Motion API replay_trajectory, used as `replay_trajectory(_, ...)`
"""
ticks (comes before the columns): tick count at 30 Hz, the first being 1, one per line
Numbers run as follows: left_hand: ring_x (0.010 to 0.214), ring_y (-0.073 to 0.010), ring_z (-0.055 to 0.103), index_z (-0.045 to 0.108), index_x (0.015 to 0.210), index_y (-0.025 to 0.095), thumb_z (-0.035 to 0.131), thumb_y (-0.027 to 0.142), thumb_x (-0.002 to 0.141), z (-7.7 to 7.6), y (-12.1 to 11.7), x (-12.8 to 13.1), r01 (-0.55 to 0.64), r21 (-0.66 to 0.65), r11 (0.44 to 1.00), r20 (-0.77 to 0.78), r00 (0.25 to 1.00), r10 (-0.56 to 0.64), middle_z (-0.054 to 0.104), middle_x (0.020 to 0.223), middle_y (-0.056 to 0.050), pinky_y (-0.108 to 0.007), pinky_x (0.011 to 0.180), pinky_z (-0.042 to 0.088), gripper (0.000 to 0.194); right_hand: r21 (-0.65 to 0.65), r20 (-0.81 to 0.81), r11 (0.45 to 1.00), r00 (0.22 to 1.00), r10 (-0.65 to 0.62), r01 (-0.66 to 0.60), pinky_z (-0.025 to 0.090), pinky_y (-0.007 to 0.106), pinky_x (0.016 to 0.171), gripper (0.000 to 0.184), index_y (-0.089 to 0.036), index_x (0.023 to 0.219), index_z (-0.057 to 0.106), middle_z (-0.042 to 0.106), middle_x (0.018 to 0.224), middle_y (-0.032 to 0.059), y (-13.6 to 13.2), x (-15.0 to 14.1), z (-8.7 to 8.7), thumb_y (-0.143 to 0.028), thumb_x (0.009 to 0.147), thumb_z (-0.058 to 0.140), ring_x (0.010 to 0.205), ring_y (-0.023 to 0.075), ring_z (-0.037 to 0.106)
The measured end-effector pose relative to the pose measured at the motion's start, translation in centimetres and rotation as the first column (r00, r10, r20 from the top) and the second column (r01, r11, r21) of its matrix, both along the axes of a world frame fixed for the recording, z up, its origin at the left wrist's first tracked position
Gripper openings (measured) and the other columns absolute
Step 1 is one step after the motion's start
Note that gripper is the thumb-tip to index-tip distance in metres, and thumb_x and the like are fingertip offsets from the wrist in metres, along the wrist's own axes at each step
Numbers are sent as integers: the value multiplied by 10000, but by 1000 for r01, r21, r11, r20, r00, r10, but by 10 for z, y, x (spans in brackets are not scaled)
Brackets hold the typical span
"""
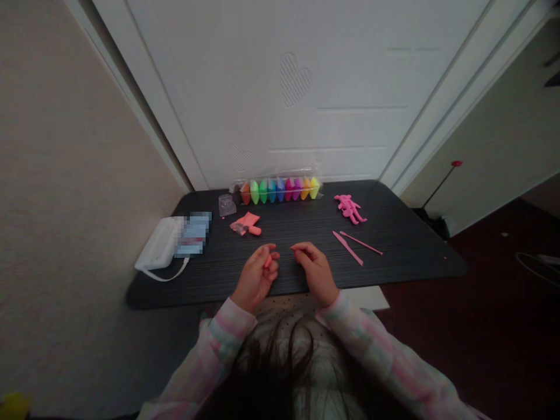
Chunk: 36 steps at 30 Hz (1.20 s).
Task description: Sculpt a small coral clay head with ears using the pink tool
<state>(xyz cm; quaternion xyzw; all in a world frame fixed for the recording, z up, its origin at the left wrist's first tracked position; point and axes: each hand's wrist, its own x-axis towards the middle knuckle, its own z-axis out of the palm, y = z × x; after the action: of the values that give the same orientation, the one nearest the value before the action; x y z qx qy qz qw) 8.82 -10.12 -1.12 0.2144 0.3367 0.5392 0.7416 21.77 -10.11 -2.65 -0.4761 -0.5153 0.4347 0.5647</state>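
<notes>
Left hand [258,273] and right hand [317,269] face each other over the near edge of the black tabletop [293,279], a gap between them. A small piece of coral modelling clay [268,261] is pinched in the left hand's fingers, its visible long axis slanting away from the wearer; it lies to the left of the right hand's curled fingertips, whose grip, loaded or bare, cannot be told. A coral clay roll [255,231], nearer the left hand, lies beyond it, roughly crosswise, touching its opened wrapper [245,221]
</notes>
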Motion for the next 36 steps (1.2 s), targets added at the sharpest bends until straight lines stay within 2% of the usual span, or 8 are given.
replay_trajectory(4, 252, 2, 195, 496, 666, 149, 454, 332, 786, 2, -2, -2, 50, 8, 999, 69, 996, -51, 371, 422, 79, -116, 260, 149, 223, 5, -3, 1000, 1000, -1, 1, 351, 253, 644, 113, -207, 745, 581, 518, 694, -17, 0, 0, -1, -199, 728, 469, 696, 126, 478)
replay_trajectory(10, 253, -36, 166, 287, 424, 162, 347, 437, 804, 1, -1, -8, 132, 40, 990, 233, 963, -138, 175, 308, 77, -151, 286, 167, 474, 6, -8, 1000, 1000, -10, 10, 350, 253, 647, 115, -205, 747, 579, 509, 684, -19, 0, 0, 0, -198, 726, 467, 694, 125, 475)
replay_trajectory(16, 347, -32, 325, 360, 525, 155, 522, 226, 742, 3, -2, -3, 84, 42, 996, 151, 985, -89, 350, 414, 68, -141, 360, 264, 280, -10, -7, 1000, 1000, -16, 16, 356, 254, 640, 113, -206, 736, 581, 519, 686, -17, 0, -1, 2, -199, 719, 469, 689, 129, 479)
replay_trajectory(19, 339, -23, 326, 420, 608, 155, 545, 271, 733, 4, -2, -1, 81, 21, 996, 61, 995, -83, 374, 427, 75, -128, 351, 266, 211, -8, -4, 1000, 1000, -11, 11, 358, 254, 640, 116, -208, 739, 582, 522, 689, -16, 0, -1, 1, -203, 721, 467, 693, 130, 481)
replay_trajectory(23, 277, -11, 240, 457, 655, 156, 515, 385, 737, 3, -2, -1, 84, 2, 996, 5, 996, -84, 342, 377, 90, -118, 296, 218, 251, -8, -11, 1000, 1000, -7, 7, 362, 255, 639, 115, -208, 742, 580, 523, 685, -16, 0, 0, 0, -206, 722, 468, 694, 132, 484)
replay_trajectory(27, 254, -19, 186, 430, 583, 157, 496, 379, 752, 0, -2, -3, 89, 39, 995, 41, 995, -91, 267, 324, 101, -120, 273, 180, 287, -12, -13, 1000, 1000, -16, 15, 361, 255, 641, 108, -208, 738, 579, 524, 688, -17, 1, -1, 0, -207, 717, 473, 693, 131, 485)
replay_trajectory(32, 261, -35, 160, 307, 442, 162, 409, 400, 793, 0, 0, -5, 115, 0, 993, 181, 977, -113, 191, 299, 85, -141, 283, 157, 437, -7, 2, 1000, 1000, -16, 16, 358, 256, 647, 115, -207, 737, 580, 523, 692, -15, 0, -1, 2, -200, 721, 466, 704, 131, 484)
replay_trajectory(36, 270, -43, 173, 282, 404, 165, 391, 432, 789, 1, 0, -7, 116, -13, 993, 211, 971, -111, 170, 301, 77, -158, 303, 166, 481, 1, 16, 1000, 1000, -20, 20, 361, 258, 646, 120, -209, 736, 584, 528, 686, -16, 0, -1, 1, -204, 720, 465, 702, 133, 487)
